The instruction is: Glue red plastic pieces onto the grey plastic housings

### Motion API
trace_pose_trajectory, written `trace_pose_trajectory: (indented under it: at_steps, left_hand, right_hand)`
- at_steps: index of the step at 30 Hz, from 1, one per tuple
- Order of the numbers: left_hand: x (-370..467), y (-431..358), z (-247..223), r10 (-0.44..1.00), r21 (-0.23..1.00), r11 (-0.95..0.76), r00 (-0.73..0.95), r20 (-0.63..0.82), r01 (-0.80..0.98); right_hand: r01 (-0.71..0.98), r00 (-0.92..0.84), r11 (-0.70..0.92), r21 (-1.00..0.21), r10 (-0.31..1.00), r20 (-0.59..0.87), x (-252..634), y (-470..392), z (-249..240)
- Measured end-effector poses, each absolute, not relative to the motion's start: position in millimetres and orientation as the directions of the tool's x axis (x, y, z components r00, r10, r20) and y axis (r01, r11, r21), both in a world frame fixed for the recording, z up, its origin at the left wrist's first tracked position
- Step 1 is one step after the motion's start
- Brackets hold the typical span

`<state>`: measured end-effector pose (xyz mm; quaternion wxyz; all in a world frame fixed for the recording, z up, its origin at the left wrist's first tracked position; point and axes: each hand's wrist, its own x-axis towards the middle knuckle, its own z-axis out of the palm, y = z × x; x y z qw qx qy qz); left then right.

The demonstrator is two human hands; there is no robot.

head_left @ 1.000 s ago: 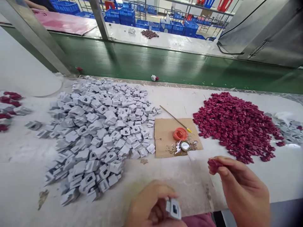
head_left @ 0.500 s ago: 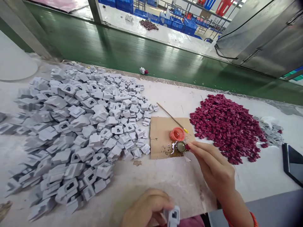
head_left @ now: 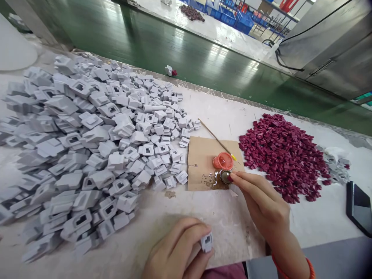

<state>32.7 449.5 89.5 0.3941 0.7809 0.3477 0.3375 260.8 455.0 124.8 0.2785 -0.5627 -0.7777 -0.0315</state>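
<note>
Between thumb and fingers my left hand (head_left: 177,252) grips a grey plastic part (head_left: 207,242), its square opening facing up. My right hand (head_left: 261,197) pinches a small maroon plastic piece (head_left: 230,177) over a bottle cap (head_left: 224,176) with liquid in it; whether the piece touches the liquid I cannot tell. Directly behind the cap stands a red-orange cup (head_left: 223,160). Both sit on a piece of cardboard (head_left: 200,155), wet with spilled liquid around the cap. A thin stick with a yellow tip (head_left: 216,137) lies across the cardboard's back edge.
A large heap of grey parts (head_left: 95,135) covers the left of the table. At the right lie a pile of maroon pieces (head_left: 285,155), some grey pieces (head_left: 337,168) and a black phone (head_left: 359,209). A green conveyor belt (head_left: 139,42) runs behind, carrying a grey-and-maroon part (head_left: 170,70).
My left hand has risen a little with the grey part, now more fully in view. My right hand has brought the maroon piece over the bottle cap. The camera view has shifted and tilted.
</note>
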Motion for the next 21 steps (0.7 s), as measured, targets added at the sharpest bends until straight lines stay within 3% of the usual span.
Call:
trace_pose_trajectory:
  at_steps: [10,13,18,21]
  left_hand:
    - [40.3,452.8,89.5,0.805,0.775,-0.531,0.490,0.335,0.343]
    - [41.8,451.6,88.5,0.824,0.786,-0.506,0.468,0.318,0.356]
    - [43.5,446.9,86.5,0.851,0.802,-0.464,0.440,0.285,0.377]
    - [43.7,445.6,86.8,0.858,0.805,-0.450,0.437,0.270,0.386]
  right_hand:
    - [0.886,-0.151,0.339,-0.315,0.855,0.496,257.2,449.8,129.1]
    - [0.865,-0.044,0.288,-0.411,0.859,0.510,242.6,436.9,134.3]
    - [0.687,0.140,0.215,-0.694,0.899,0.416,206.0,411.9,131.4]
    - [0.630,0.109,0.261,-0.731,0.902,0.417,194.7,407.3,125.7]
